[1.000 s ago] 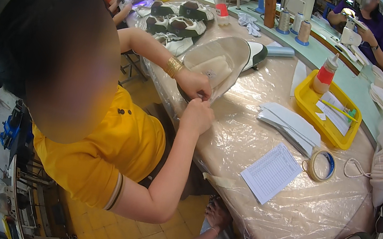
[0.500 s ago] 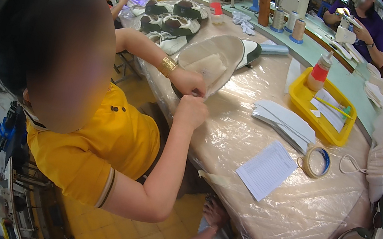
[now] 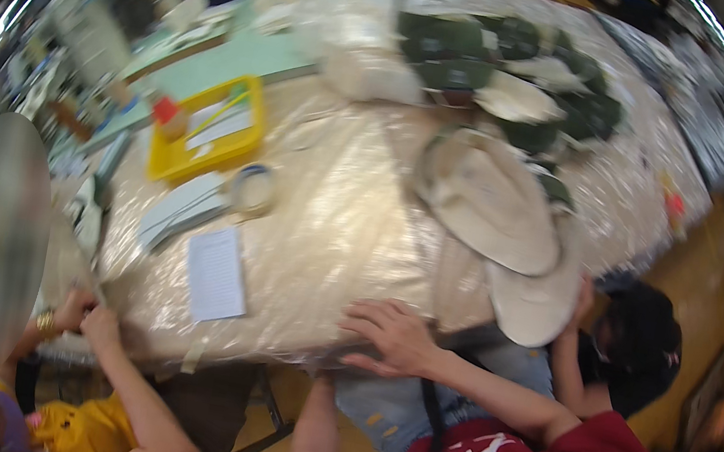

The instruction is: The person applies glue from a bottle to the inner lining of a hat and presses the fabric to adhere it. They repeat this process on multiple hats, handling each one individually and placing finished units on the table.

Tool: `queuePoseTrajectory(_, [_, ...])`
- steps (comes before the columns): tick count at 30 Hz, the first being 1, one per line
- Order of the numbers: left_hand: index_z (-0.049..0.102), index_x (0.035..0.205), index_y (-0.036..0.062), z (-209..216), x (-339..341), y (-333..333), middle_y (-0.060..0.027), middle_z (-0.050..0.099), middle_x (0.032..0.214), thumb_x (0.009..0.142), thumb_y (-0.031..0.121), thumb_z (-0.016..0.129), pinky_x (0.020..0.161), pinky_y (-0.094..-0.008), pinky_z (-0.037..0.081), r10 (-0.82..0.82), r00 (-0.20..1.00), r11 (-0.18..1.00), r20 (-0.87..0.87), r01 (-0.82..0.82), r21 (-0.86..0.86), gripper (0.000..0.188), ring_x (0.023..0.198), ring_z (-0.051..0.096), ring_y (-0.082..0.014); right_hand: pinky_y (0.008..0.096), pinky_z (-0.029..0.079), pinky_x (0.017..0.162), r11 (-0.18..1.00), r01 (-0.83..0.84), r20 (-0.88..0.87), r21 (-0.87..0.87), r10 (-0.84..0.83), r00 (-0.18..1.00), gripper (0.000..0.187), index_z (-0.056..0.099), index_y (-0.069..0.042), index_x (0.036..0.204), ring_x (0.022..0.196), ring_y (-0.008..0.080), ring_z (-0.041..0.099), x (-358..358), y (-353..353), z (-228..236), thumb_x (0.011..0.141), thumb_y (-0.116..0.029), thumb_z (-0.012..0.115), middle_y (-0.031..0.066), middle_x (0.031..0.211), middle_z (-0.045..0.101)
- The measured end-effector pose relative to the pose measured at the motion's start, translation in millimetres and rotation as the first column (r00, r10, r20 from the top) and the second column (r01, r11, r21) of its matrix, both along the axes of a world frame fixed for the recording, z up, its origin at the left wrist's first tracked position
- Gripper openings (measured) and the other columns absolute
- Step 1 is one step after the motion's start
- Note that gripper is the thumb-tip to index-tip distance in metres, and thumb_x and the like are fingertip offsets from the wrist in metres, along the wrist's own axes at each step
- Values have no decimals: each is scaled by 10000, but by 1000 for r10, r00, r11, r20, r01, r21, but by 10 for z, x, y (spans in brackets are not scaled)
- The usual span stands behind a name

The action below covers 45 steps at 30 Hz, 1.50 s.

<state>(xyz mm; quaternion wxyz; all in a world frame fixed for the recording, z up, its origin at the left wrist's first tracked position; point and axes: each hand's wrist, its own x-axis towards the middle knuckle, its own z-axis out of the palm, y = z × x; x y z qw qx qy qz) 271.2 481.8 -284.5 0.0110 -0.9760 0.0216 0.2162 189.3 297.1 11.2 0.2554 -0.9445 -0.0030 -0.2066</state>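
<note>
A right hand [image 3: 391, 336] rests flat, fingers spread, on the near edge of a plastic-covered tabletop [image 3: 332, 231]. The left hand is hidden below that edge, so its grip cannot be told. Just beyond, a pale cream shoe sole piece [image 3: 490, 204] lies with its long axis running far-left to near-right.

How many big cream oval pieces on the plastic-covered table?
2. One big cream oval piece lies on the plastic-covered table, below the dark green pile; the other overlaps its lower right, at the near edge. Pale pieces in that pile may be more.
</note>
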Motion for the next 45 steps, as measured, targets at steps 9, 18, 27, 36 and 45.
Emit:
queuePoseTrajectory(9, [336,1445,-67,78,84,68,-288,383,1463,935,573,434,1098,-509,302,-62,995,917,77,88,-389,825,1363,369,-402,390,482,849,955,-61,139,289,22,990,219,635,-79,1037,975,298,615,-860,-536,654,853,-185,684,102,1046,643])
queuePoseTrajectory(18, [465,1359,-72,618,-940,434,-329,489,1355,929,615,422,1086,-450,343,397,881,656,-256,-468,-592,813,1283,454,-443,438,426,921,846,510,348,158,-531,773,358,621,-93,1158,1089,328,550,-1302,-1342,995,841,-241,697,125,1167,584])
queuePoseTrajectory(27, [579,1203,-45,1742,-1484,162,-247,543,1248,880,180,639,1040,-444,383,256,912,621,322,100,-777,398,1218,495,-383,492,365,1037,654,731,-5,-193,-746,666,706,483,-86,1357,1284,357,438,-891,-1930,1202,799,-433,740,147,1335,501])
queuePoseTrajectory(36, [576,1237,5,3265,-1100,-936,-228,493,1328,870,126,667,1023,-448,393,161,829,338,535,463,-819,397,1219,493,-385,369,415,1014,686,511,6,518,-600,800,538,445,-9,1388,1219,285,530,-1492,-2127,573,954,-281,612,203,1345,523])
queuePoseTrajectory(45, [551,1282,155,3937,59,-3058,-167,345,1501,712,73,693,1079,-452,352,-483,67,-17,873,996,-85,593,1375,353,-342,297,390,1024,614,526,-262,589,-471,842,419,513,-15,1366,1185,182,535,-1788,-2103,785,1010,-233,539,136,1271,610])
